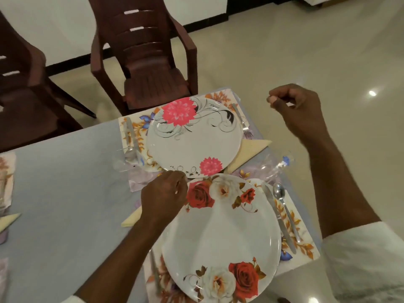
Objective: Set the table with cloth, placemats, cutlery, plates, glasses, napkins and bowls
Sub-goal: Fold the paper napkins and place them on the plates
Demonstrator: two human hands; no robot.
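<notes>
Two hands: our left hand (pixel 164 193) curls its fingers at the near rim of the far plate (pixel 194 136); whether it pinches anything we cannot tell. Our right hand (pixel 295 106) is clenched on nothing, raised off the table.
Near plate (pixel 220 235): on its placemat (pixel 303 243).
Done: cloth (pixel 65 193), placemats, plates, knife (pixel 279 217), spoon (pixel 284 206), napkin (pixel 251 149).
Left: we judge bowls outstanding; a glass (pixel 275 165) is blurred.

table (pixel 65 171): pale cloth | floral placemats (pixel 301 248) | possibly napkins (pixel 251 147)
</notes>
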